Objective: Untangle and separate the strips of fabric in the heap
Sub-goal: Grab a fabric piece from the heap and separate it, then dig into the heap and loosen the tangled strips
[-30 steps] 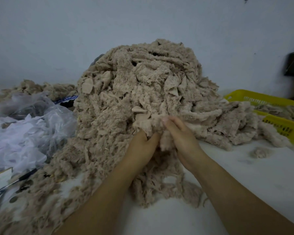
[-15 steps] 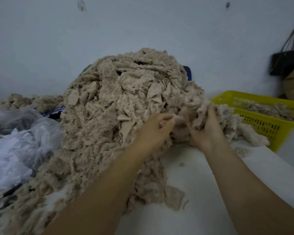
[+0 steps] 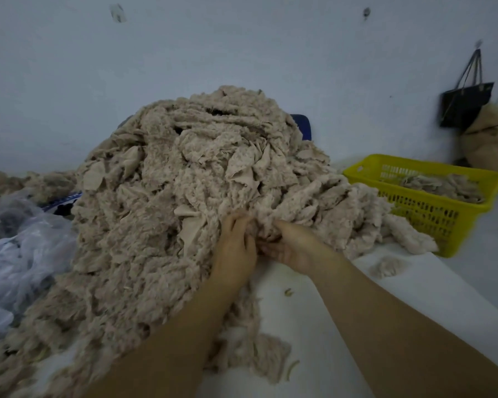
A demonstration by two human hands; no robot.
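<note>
– Two hands are working at the centre of the frame. What is each one gripping?
– The left hand (image 3: 236, 245) is curling its fingers into a clump of strips (image 3: 262, 224) at the lower front of the heap (image 3: 170, 182). The right hand (image 3: 295, 249) is lying just beside it, grasping the same clump, with its fingertips hidden in the fabric.
– Where is the material lying?
– The heap is filling the middle of the frame on the white table (image 3: 429, 288) and spilling toward the lower left. More fabric pieces are lying in the yellow basket (image 3: 431, 214) at the right.
– How should the pull be going?
– Judging from the tangle, the hands should be drawing apart slowly, one anchoring while the other is teasing a single strip free. Jerking is likely to be tightening knots and dragging the slope down.
– Anything to be watching?
– The loose tuft (image 3: 388, 265) near the basket suggests bits are shedding, so small grips are probably serving better than big handfuls.
</note>
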